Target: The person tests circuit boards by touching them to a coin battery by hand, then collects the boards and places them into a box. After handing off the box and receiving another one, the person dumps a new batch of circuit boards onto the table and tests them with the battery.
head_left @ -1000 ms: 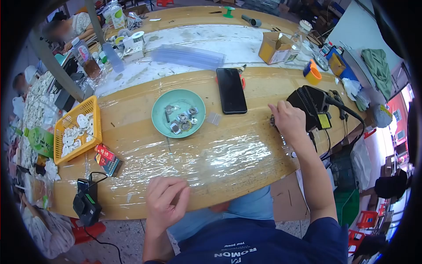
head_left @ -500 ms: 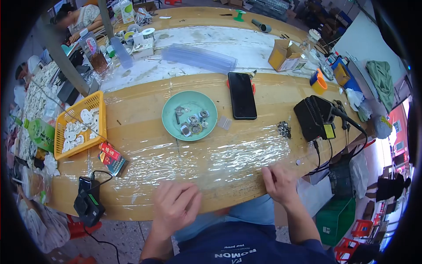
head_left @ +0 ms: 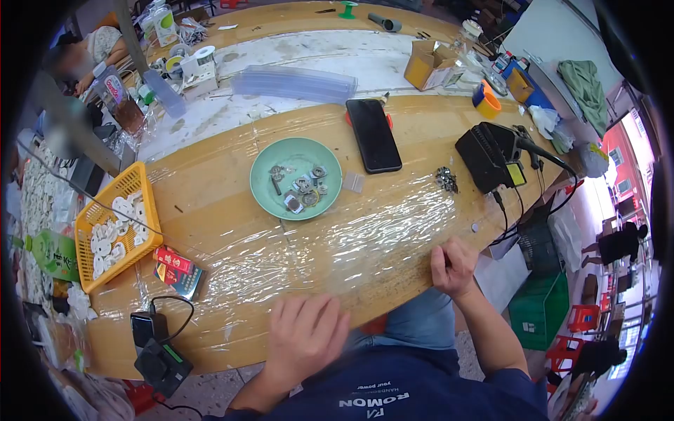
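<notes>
My left hand [head_left: 307,338] rests palm down at the table's near edge, slightly blurred, its fingers loosely bent and a little apart. Nothing shows in it. Farther right, my right hand [head_left: 454,266] lies on the edge with its fingers curled closed and no object visible. Beyond both hands sits a round green plate [head_left: 263,200] with small metal watch-like parts [head_left: 306,186] on it. A black smartphone [head_left: 374,137] lies to the plate's right, partly covering a red-orange item. Between plate and phone is a small clear plastic bag [head_left: 353,182].
At left stand a yellow basket [head_left: 145,184] of white pieces, a red-and-teal box [head_left: 177,272] and a black device [head_left: 163,365] with a cable. On the right are a pile of small metal parts [head_left: 446,179] and a black corded unit [head_left: 484,158]. Another person [head_left: 105,48] sits far left.
The view has shifted and turned somewhat. My left hand has moved right along the edge, its fingers looser than before. My right hand stays closed at the edge; the plate's contents look the same.
</notes>
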The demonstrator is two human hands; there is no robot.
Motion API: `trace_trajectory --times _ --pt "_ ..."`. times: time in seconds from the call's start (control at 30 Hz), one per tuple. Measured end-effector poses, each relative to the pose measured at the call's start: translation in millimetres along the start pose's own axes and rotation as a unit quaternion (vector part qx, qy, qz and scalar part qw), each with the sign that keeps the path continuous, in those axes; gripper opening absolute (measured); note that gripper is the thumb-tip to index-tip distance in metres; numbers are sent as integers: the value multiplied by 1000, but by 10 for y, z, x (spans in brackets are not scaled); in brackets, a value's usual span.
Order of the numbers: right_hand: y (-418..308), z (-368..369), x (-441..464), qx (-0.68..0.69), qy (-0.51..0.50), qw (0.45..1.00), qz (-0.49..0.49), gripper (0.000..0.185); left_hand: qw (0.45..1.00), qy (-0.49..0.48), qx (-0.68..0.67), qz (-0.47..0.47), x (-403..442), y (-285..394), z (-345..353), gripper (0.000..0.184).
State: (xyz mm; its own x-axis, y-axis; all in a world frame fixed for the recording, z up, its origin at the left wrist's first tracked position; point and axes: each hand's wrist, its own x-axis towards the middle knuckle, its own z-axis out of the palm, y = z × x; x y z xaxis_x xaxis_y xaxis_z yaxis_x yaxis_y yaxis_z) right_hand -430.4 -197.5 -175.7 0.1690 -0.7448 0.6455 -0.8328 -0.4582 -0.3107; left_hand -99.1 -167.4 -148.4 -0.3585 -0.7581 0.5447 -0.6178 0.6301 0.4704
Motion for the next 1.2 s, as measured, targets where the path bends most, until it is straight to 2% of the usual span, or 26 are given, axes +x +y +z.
trace_trajectory --times 0.17,0.4,0.47,0.77,1.03,1.2 --pt "-14 19 9 -21 -5 1000 11 25 1000 1 -2 -26 -7 -15 -15 26" --pt "10 58 -43 4 1 999 32 21 999 7 -16 -45 -44 -61 20 22" --pt "66 18 -130 -29 -27 998 47 23 998 8 -13 -56 -67 -71 28 22" --pt "82 59 -135 -3 -41 998 38 23 994 84 -70 -15 -121 -102 93 20" --pt "64 104 -123 33 -22 999 15 21 992 57 -112 -3 -102 -141 72 15" --pt "94 89 -143 52 -12 999 3 20 993 40 -110 -31 -102 -109 104 15"
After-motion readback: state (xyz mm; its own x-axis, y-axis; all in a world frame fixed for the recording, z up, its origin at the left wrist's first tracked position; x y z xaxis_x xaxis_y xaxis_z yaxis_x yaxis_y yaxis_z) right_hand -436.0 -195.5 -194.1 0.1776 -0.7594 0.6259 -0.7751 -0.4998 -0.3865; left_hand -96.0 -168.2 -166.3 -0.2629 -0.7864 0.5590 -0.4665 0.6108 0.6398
